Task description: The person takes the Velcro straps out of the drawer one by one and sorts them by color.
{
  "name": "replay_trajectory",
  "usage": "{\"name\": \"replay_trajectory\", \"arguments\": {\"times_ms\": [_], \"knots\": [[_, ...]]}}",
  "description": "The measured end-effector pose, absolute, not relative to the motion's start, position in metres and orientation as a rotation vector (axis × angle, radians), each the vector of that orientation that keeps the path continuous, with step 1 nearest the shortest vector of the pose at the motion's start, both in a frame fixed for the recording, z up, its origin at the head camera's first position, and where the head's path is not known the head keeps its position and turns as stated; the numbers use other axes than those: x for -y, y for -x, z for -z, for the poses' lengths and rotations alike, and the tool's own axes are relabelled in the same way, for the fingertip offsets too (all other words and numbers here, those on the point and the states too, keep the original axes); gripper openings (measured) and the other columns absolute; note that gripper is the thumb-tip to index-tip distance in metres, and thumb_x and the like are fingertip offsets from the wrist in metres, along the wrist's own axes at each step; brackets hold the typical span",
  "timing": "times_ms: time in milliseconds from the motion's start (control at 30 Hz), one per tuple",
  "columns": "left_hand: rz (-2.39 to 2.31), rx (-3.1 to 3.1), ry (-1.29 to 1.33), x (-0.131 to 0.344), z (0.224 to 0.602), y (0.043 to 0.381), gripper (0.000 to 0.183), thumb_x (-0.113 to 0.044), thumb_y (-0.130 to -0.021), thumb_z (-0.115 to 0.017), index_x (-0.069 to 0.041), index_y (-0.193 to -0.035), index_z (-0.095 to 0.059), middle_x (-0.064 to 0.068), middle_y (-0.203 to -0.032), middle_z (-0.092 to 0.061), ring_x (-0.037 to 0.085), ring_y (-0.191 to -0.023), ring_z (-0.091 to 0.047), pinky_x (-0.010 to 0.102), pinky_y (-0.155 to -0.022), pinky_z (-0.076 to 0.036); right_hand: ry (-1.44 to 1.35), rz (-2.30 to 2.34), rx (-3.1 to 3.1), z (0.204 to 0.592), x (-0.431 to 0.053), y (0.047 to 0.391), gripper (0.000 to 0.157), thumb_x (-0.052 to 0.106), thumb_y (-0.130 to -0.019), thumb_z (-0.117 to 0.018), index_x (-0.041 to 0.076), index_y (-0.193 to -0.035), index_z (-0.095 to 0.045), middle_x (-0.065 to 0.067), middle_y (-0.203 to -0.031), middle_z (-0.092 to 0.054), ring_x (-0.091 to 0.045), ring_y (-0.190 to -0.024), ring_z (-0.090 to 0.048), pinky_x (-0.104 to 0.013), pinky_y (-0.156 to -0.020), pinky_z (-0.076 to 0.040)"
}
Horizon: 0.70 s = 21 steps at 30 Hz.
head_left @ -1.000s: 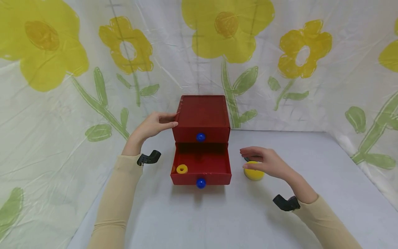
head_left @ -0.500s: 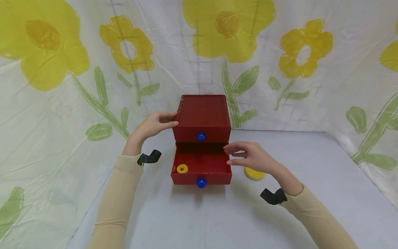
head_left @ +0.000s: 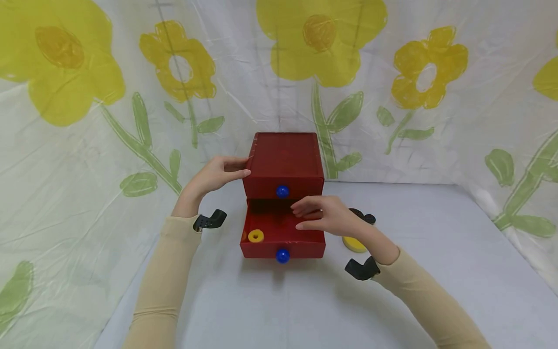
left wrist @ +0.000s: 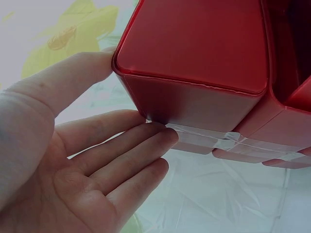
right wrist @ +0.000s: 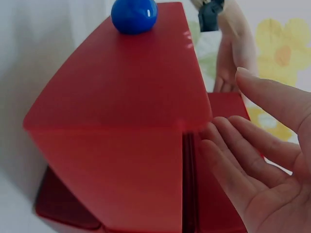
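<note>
A red two-drawer box [head_left: 285, 155] stands on the table; its upper drawer is closed. The lower drawer [head_left: 282, 250], with a blue knob [head_left: 283, 256], is pulled out. Inside it, at the front left, lies a small yellow ring [head_left: 255, 236]. My left hand [head_left: 213, 174] touches the box's left side with fingers extended; in the left wrist view the thumb meets one edge and the fingertips another. Over the right part of the open drawer hovers my right hand [head_left: 331, 213], its fingers loosely extended and nothing between them.
On the table right of the box lie a thick yellow disc [head_left: 354, 244] and dark round pieces [head_left: 369, 218], partly hidden by my right hand and forearm. A white sheet with yellow flowers [head_left: 320, 34] hangs behind and at the sides.
My right hand has moved left from above the yellow disc to over the open drawer, uncovering some dark round pieces. The left hand and the box look unchanged.
</note>
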<state>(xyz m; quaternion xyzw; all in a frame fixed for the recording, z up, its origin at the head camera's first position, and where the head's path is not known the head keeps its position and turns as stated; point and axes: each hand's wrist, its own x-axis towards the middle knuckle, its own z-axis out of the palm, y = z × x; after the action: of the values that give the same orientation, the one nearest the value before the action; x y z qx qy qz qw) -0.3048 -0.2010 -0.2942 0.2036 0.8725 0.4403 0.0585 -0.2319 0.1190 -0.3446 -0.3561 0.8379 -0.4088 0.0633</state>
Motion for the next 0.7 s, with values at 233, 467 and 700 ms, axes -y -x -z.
{"name": "replay_trajectory", "arguments": {"times_ms": [233,467,700], "knots": [[-1.326,-2.648,-0.604,0.201,0.295,0.306,0.058,-0.038,-0.087,-0.067,-0.012,-0.137,-0.052,0.009,-0.133,-0.057,0.024,-0.122,-0.055,0.047,-0.104,-0.042,1.088,1.226,-2.480,0.346,-0.100,0.239,0.045,0.025,-0.083,-0.074,0.005,-0.121,-0.061,-0.010,-0.117,-0.066,-0.019,-0.105,-0.065,-0.027,-0.084,-0.055],[-1.332,-2.654,-0.613,0.201,0.296,0.307,0.059,-0.039,-0.087,-0.067,-0.011,-0.137,-0.052,0.010,-0.133,-0.058,0.025,-0.120,-0.056,0.048,-0.103,-0.042,1.097,1.186,-2.442,0.348,-0.079,0.245,0.045,0.025,-0.083,-0.074,0.005,-0.122,-0.062,-0.010,-0.117,-0.066,-0.019,-0.105,-0.065,-0.027,-0.085,-0.055],[-1.313,-2.668,-0.597,0.201,0.295,0.306,0.057,-0.035,-0.089,-0.065,-0.009,-0.138,-0.051,0.012,-0.134,-0.057,0.027,-0.121,-0.055,0.050,-0.103,-0.042,1.091,1.148,-2.414,0.349,-0.062,0.247,0.045,0.023,-0.083,-0.073,0.003,-0.122,-0.061,-0.013,-0.117,-0.066,-0.020,-0.105,-0.065,-0.027,-0.085,-0.055]]}}
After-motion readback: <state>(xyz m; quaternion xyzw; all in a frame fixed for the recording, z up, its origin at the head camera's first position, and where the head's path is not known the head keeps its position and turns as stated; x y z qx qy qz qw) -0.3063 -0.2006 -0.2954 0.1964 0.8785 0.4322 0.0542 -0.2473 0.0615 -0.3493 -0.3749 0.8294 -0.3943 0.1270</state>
